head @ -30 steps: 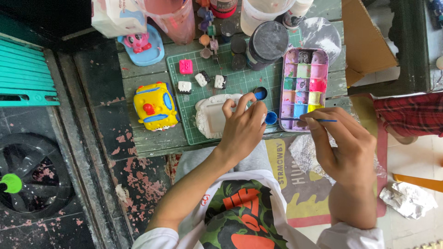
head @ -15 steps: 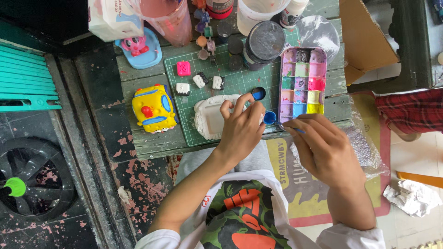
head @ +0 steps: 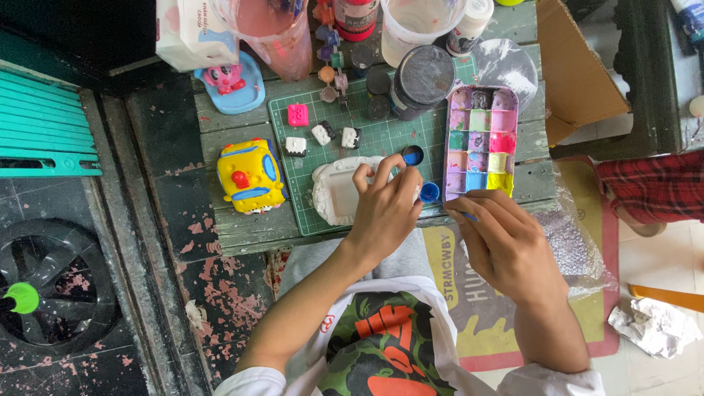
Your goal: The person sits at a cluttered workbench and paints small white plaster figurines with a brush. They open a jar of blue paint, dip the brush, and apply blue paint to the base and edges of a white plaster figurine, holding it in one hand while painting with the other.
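Observation:
My left hand (head: pixel 385 213) lies over the right end of a white plaster piece (head: pixel 334 194) and holds it down on the green cutting mat (head: pixel 381 136). My right hand (head: pixel 506 242) is at the table's front edge, fingers closed on a thin blue brush (head: pixel 468 216) that is mostly hidden. Just above that hand sits a paint palette (head: pixel 480 139) with several coloured wells. Two small blue paint pots (head: pixel 413 155) (head: pixel 430 192) stand between my hands.
A yellow toy car (head: pixel 251 176) stands left of the mat. Small painted pieces (head: pixel 297 115), a dark jar (head: pixel 424 77), a pink cup (head: pixel 275 33) and a pink figure on a blue tray (head: pixel 227 79) crowd the back. Cardboard (head: pixel 579 66) is right. Crumpled paper (head: pixel 656 326) lies on the floor.
My right hand has drawn back from the palette toward the table's front edge and turned over, hiding most of the brush. My left hand stays on the plaster piece.

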Demonstrator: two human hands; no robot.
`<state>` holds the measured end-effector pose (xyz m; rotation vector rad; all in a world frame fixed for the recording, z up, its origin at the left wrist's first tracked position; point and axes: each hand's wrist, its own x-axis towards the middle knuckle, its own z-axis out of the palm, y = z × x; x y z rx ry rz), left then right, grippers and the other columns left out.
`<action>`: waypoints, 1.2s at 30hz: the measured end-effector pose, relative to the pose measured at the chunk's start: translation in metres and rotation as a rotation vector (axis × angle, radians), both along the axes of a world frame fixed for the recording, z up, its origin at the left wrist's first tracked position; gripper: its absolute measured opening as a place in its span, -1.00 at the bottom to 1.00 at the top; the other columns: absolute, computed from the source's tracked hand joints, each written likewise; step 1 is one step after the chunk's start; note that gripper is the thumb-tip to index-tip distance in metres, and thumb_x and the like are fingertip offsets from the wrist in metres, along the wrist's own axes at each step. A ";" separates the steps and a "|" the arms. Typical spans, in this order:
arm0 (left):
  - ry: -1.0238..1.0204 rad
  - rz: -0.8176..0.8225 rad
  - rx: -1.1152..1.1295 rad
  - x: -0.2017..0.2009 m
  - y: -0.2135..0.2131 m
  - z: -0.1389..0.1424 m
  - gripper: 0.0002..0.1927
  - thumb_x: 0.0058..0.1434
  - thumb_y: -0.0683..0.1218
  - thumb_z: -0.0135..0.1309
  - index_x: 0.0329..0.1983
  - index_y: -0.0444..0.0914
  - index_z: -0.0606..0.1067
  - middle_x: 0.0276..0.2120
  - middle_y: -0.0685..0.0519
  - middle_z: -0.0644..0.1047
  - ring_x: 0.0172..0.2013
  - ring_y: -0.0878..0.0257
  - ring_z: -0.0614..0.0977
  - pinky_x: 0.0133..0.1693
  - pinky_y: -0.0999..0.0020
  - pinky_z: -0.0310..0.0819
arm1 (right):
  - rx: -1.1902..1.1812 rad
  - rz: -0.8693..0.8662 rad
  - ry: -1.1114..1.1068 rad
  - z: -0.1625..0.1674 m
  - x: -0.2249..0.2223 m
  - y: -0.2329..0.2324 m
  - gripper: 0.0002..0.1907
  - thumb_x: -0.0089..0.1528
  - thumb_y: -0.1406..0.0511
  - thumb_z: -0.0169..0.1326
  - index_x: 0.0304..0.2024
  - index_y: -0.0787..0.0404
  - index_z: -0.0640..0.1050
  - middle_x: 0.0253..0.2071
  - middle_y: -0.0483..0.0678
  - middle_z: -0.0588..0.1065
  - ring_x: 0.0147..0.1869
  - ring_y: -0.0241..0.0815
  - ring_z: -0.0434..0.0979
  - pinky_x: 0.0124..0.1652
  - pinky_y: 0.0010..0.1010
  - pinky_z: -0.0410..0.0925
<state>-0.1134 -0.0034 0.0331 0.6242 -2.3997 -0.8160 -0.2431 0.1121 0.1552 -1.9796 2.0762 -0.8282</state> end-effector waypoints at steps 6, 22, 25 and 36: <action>0.008 0.000 -0.004 0.001 0.000 0.001 -0.68 0.09 -0.21 0.28 -0.15 -0.22 0.41 -0.33 0.11 0.60 0.17 0.16 0.43 0.11 -0.02 -0.01 | 0.009 -0.036 0.000 -0.001 0.001 0.001 -0.74 0.20 0.57 0.10 -0.05 0.38 0.55 -0.16 0.08 0.56 -0.05 0.09 0.60 -0.08 -0.15 0.46; -0.002 -0.005 -0.003 0.001 0.000 0.002 -0.65 0.06 -0.21 0.30 -0.15 -0.21 0.41 -0.31 0.11 0.59 0.17 0.16 0.42 0.11 -0.03 -0.01 | 0.008 -0.036 -0.020 -0.003 0.001 0.001 -0.75 0.20 0.56 0.10 -0.06 0.38 0.55 -0.15 0.07 0.56 -0.05 0.07 0.60 -0.07 -0.17 0.47; 0.000 -0.009 -0.004 0.001 -0.001 0.002 -0.66 0.07 -0.21 0.30 -0.15 -0.22 0.41 -0.32 0.11 0.59 0.17 0.16 0.42 0.10 -0.02 -0.01 | 0.001 -0.064 -0.005 -0.003 0.002 0.001 -0.75 0.20 0.56 0.10 -0.06 0.37 0.55 -0.14 0.07 0.57 -0.05 0.07 0.60 -0.07 -0.17 0.46; 0.015 0.001 -0.015 0.000 0.000 0.000 -0.68 0.07 -0.22 0.28 -0.17 -0.21 0.41 -0.33 0.11 0.59 0.16 0.16 0.43 0.10 -0.01 -0.01 | 0.014 -0.045 -0.042 -0.004 0.001 0.003 -0.77 0.21 0.55 0.10 -0.08 0.36 0.55 -0.14 0.07 0.58 -0.08 0.05 0.60 -0.09 -0.18 0.46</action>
